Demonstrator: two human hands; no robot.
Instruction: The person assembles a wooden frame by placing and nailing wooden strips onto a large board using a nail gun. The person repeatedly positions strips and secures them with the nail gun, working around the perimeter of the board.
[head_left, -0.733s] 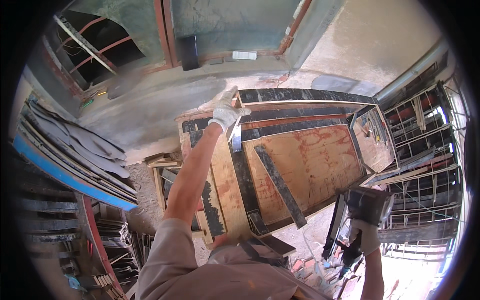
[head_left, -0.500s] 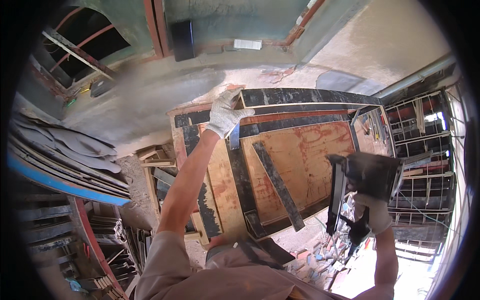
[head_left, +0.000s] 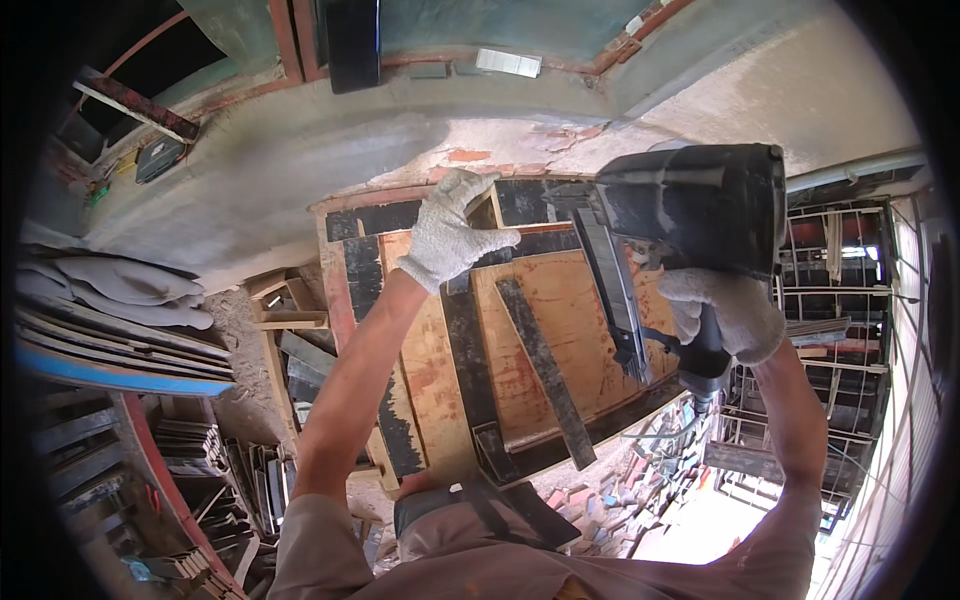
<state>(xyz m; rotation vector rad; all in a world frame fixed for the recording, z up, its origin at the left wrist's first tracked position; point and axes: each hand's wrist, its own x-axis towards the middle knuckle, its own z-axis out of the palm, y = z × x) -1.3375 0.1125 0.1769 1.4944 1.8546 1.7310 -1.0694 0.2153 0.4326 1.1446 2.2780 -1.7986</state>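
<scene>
My right hand, in a white knit glove, is wrapped round the handle of a black nail gun. The nail gun's nose end reaches left, over a black-faced board at the far side of the work table. My left hand, also gloved, grips that board's left end, thumb toward me and fingers on the far side. The gun hides much of the board's length, and whether its nose touches the wood I cannot tell. Below lies a reddish-stained plywood panel, with a loose black wood strip slanting across it.
A wall with a window ledge runs behind the table. Stacked sheets and wood offcuts stand at the left. Scattered wood blocks cover the floor at the right, near a metal grid rack.
My right hand has brought the nail gun up and to the left, from beside the table to over the far board. My left hand keeps its grip on the board's end.
</scene>
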